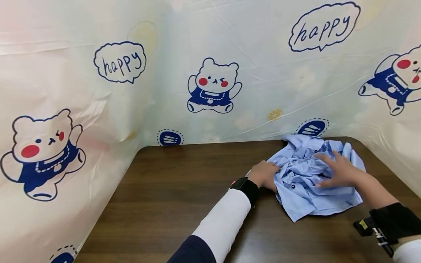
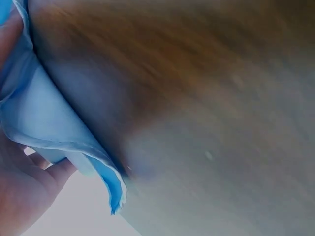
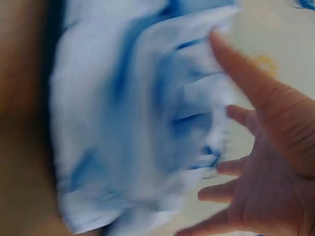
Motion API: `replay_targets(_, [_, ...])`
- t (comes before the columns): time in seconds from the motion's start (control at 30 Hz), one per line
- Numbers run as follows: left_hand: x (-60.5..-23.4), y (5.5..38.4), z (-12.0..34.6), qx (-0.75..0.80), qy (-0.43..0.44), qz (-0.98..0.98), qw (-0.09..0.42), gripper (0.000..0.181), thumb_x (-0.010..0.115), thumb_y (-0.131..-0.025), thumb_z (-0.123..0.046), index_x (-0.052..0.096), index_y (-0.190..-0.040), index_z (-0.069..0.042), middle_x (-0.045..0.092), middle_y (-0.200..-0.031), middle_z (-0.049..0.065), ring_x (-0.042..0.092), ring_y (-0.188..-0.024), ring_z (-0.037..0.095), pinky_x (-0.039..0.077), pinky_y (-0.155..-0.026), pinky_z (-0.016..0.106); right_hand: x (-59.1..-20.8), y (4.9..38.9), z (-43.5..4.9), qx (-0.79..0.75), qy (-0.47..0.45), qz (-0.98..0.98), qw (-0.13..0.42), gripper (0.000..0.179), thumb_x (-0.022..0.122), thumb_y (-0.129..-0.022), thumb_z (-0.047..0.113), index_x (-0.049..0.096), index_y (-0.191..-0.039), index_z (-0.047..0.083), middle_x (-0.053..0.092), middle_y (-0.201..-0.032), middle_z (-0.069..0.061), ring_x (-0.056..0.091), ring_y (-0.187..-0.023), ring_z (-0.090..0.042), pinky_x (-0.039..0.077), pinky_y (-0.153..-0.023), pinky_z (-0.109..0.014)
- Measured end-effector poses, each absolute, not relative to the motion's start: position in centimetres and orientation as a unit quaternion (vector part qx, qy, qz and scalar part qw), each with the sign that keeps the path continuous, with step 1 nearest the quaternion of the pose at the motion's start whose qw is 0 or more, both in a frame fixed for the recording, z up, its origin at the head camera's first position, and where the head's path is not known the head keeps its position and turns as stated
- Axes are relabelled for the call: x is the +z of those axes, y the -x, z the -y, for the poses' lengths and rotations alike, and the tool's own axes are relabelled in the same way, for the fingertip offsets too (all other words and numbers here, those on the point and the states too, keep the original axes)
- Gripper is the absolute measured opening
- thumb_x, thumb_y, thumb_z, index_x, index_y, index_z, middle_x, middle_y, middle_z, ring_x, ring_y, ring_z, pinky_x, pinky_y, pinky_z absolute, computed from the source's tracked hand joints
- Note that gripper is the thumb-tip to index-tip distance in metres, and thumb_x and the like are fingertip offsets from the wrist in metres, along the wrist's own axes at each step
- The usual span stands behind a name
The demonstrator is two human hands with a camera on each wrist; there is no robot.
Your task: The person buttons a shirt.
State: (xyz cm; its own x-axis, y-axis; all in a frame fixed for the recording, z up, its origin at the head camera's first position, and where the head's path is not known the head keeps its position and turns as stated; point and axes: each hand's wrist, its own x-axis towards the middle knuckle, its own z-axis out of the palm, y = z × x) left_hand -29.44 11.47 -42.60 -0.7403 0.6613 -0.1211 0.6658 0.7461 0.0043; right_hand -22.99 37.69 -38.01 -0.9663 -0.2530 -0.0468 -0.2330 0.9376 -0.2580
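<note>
Shirt (image 1: 304, 175) lies crumpled near the far right corner of the surface (image 1: 158, 190); left hand (image 1: 265, 174) seemingly pinches its edge, right hand (image 1: 343, 171) splays loose; a one-sided tug could bunch it further.

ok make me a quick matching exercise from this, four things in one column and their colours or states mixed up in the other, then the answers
Column 1
1. shirt
2. table
3. left hand
4. right hand

Column 2
A. fingers spread
B. dark brown, with wood grain
C. gripping the garment's edge
D. light blue and rumpled

Right pairs: 1-D, 2-B, 3-C, 4-A
</note>
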Motion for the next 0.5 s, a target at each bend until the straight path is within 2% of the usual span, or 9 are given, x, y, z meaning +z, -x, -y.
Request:
replay_targets(0.03, [-42.6, 29.5, -11.3, -0.018, -0.355, -0.933, 0.061, 0.083, 0.079, -0.070, -0.058, 0.049, -0.143, -0.032, 0.049, -0.140, -0.011, 0.047, -0.120, 0.013, 0.048, -0.084, 0.031, -38.7, 23.2, -37.9, -0.126, 0.120, -0.983, 0.051, 0.105, 0.083, -0.067, 0.054, 0.033, -0.145, 0.004, 0.013, -0.135, -0.054, 0.017, -0.115, -0.079, 0.025, -0.083, -0.083])
replay_targets(0.1, [-42.5, 29.6, -11.0, -0.004, -0.350, -0.934, 0.067, 0.089, 0.080, -0.069, -0.057, 0.043, -0.146, -0.031, 0.050, -0.140, -0.011, 0.047, -0.121, 0.014, 0.048, -0.085, 0.031, -39.9, 23.7, -38.0, -0.143, 0.130, -0.978, 0.074, 0.108, 0.082, -0.069, 0.053, 0.029, -0.147, 0.001, 0.016, -0.136, -0.054, 0.016, -0.119, -0.077, 0.024, -0.089, -0.081])
replay_targets(0.2, [-42.4, 29.6, -10.8, 0.019, -0.351, -0.934, 0.068, 0.104, 0.082, -0.067, -0.057, 0.028, -0.153, -0.034, 0.050, -0.140, -0.010, 0.048, -0.121, 0.016, 0.049, -0.084, 0.031, -41.3, 24.2, -37.6, -0.154, 0.136, -0.973, 0.108, 0.106, 0.080, -0.073, 0.053, 0.030, -0.146, -0.005, 0.027, -0.136, -0.050, 0.024, -0.123, -0.069, 0.028, -0.093, -0.075])
replay_targets(0.3, [-42.7, 29.6, -10.8, 0.032, -0.356, -0.931, 0.074, 0.113, 0.081, -0.067, -0.059, 0.013, -0.155, -0.042, 0.050, -0.141, -0.008, 0.049, -0.121, 0.018, 0.049, -0.083, 0.033, -41.7, 24.2, -37.0, -0.157, 0.147, -0.968, 0.127, 0.103, 0.080, -0.074, 0.052, 0.034, -0.143, -0.011, 0.035, -0.134, -0.047, 0.034, -0.121, -0.064, 0.034, -0.094, -0.070])
replay_targets(0.4, [-42.9, 29.7, -10.6, 0.023, -0.365, -0.927, 0.078, 0.108, 0.080, -0.068, -0.060, 0.015, -0.153, -0.048, 0.048, -0.141, -0.006, 0.048, -0.121, 0.019, 0.049, -0.082, 0.035, -41.7, 24.0, -36.2, -0.145, 0.148, -0.969, 0.131, 0.101, 0.080, -0.074, 0.052, 0.037, -0.141, -0.011, 0.036, -0.132, -0.048, 0.036, -0.119, -0.064, 0.036, -0.092, -0.070])
replay_targets(0.5, [-43.0, 29.5, -9.9, 0.007, -0.368, -0.927, 0.077, 0.103, 0.079, -0.068, -0.061, 0.020, -0.153, -0.047, 0.047, -0.142, -0.005, 0.046, -0.121, 0.019, 0.049, -0.081, 0.037, -41.6, 23.8, -35.4, -0.140, 0.160, -0.969, 0.128, 0.099, 0.080, -0.075, 0.051, 0.039, -0.141, -0.010, 0.036, -0.131, -0.048, 0.037, -0.119, -0.064, 0.036, -0.091, -0.070])
